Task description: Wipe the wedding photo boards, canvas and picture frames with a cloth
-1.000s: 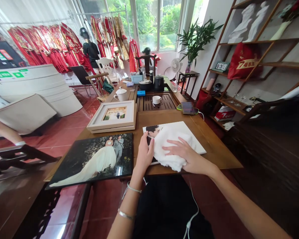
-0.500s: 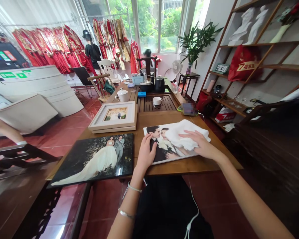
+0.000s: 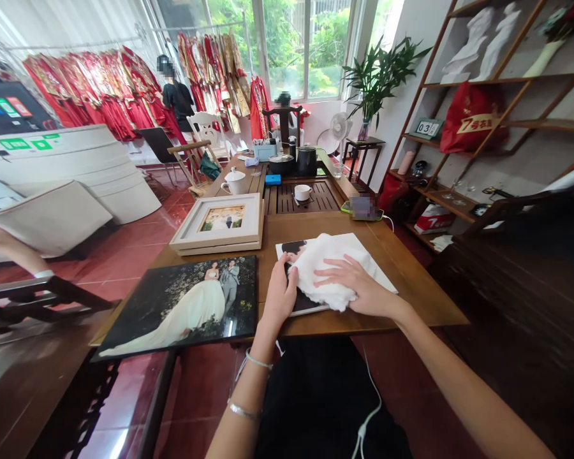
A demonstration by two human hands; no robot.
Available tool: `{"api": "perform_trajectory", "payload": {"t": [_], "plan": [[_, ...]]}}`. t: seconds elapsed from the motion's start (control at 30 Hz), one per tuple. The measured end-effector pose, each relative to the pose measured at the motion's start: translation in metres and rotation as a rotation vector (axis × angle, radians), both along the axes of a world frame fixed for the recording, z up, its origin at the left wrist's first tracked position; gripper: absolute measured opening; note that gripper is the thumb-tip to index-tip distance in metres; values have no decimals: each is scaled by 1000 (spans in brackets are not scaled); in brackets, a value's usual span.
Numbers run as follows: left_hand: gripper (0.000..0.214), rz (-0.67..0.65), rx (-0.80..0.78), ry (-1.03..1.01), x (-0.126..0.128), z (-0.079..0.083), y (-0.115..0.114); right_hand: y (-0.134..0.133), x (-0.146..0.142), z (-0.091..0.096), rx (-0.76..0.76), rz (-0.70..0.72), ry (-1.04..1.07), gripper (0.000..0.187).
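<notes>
A white cloth [image 3: 323, 271] lies bunched over the middle of a wedding photo panel [image 3: 379, 275], covering most of the couple. My right hand [image 3: 358, 284] presses on the cloth with fingers spread, keeping hold of it. At the panel's left edge rests my left hand [image 3: 281, 290], fingers stretched out and thumb apart, beside the cloth. To the left a dark, glossy wedding photo panel [image 3: 186, 306] lies flat, its near-left corner jutting past the table edge. Behind it sit white picture frames [image 3: 256, 223], stacked, the top one holding a small picture.
The wooden table [image 3: 421, 299] also carries a tea tray [image 3: 316, 201] with a white cup [image 3: 302, 192], a lidded white mug [image 3: 234, 182] and a phone [image 3: 362, 208] on a cable. Shelves [image 3: 502, 80] stand right. Other people are farther back and at left.
My right hand has slid the cloth left across the photo panel, uncovering its right end and hiding most of the couple. My left hand stays at the left edge.
</notes>
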State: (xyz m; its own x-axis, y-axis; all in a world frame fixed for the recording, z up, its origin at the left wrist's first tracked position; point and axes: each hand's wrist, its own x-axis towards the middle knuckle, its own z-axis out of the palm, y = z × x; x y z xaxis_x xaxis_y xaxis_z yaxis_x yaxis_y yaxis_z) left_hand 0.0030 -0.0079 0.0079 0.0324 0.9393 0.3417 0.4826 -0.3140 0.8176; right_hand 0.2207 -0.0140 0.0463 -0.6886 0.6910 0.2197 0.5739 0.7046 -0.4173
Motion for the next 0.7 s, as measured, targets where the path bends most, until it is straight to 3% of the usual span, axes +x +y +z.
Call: {"api": "perform_trajectory", "payload": {"t": [0.13,0.3,0.53,0.7], "plan": [[41,-5,24,27,-1,-1,1,-23,10,5,-48,51,-21,69],[39,-8,69,84,-1,-5,3,-24,35,2,-84,4,-25,71],[39,-15,98,96,-2,-6,3,17,71,-15,-88,-255,57,67],[42,-11,100,83,-2,-8,4,53,71,-19,-80,-354,83,68]]}}
